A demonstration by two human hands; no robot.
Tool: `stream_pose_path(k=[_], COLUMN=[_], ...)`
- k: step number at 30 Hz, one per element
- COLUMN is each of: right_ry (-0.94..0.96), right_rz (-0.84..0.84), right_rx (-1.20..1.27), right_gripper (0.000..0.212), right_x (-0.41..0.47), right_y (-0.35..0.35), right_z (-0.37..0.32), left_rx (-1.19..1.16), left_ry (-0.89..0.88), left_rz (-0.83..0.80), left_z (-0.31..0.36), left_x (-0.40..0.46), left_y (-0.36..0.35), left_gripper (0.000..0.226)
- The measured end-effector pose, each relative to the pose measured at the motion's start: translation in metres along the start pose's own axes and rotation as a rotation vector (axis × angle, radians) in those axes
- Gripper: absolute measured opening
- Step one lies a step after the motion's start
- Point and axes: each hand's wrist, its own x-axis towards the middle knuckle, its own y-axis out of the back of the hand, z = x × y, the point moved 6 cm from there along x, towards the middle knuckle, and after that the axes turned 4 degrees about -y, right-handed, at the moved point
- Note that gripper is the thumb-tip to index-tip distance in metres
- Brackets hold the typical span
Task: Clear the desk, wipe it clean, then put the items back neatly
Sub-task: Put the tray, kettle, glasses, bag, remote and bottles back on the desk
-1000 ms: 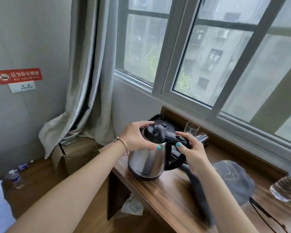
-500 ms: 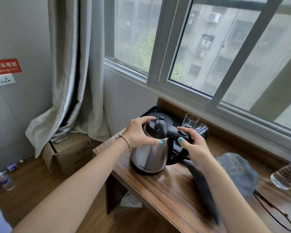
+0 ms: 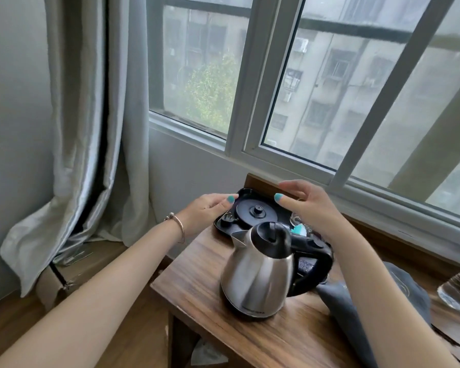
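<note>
A steel kettle [image 3: 255, 274] with a black lid and handle stands upright on the wooden desk [image 3: 194, 285], with neither hand on it. Behind it lies a black tray [image 3: 222, 224] holding the round kettle base [image 3: 255, 212]. My left hand [image 3: 206, 212] is at the tray's left rim, thumb against the edge. My right hand [image 3: 304, 205] hovers over the tray's right side, fingers spread, and hides most of a glass [image 3: 294, 222] there.
A grey cloth bag [image 3: 361, 312] lies on the desk right of the kettle. A water bottle [image 3: 458, 293] sits at the far right. A cardboard box [image 3: 91, 266] stands on the floor under the curtain [image 3: 91, 144]. The window sill runs just behind the tray.
Both hands have let go of the kettle, which now stands on the desk, and have moved back to the tray behind it.
</note>
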Motion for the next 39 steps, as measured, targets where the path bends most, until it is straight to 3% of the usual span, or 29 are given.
stream_pose_path(k=[4, 9, 15, 30, 39], right_ry=[0.048, -0.128, -0.241, -0.398, -0.522], right_rz=[0.124, 0.194, 0.297, 0.543, 0.652], right_rx=[-0.138, -0.059, -0.034, 0.008, 0.063], right_gripper=[0.035, 0.043, 0.056, 0.064, 0.058], right_x=[0.024, 0.042, 0.051, 0.088, 0.114], right_y=[-0.027, -0.076, -0.115, -0.166, -0.161], right_z=[-0.043, -0.056, -0.066, -0.022, 0.027], left_rx=[0.057, 0.078, 0.212, 0.39, 0.342], left_ry=[-0.108, -0.252, -0.298, -0.447, -0.489], left_rz=[-0.08, -0.129, -0.198, -0.429, -0.527], left_z=[-0.017, -0.028, -0.049, -0.101, -0.101], left_x=[0.019, 0.035, 0.061, 0.131, 0.204], left_y=[0.039, 0.09, 0.126, 0.112, 0.085], left_gripper=[0.044, 0.05, 0.053, 0.056, 0.056])
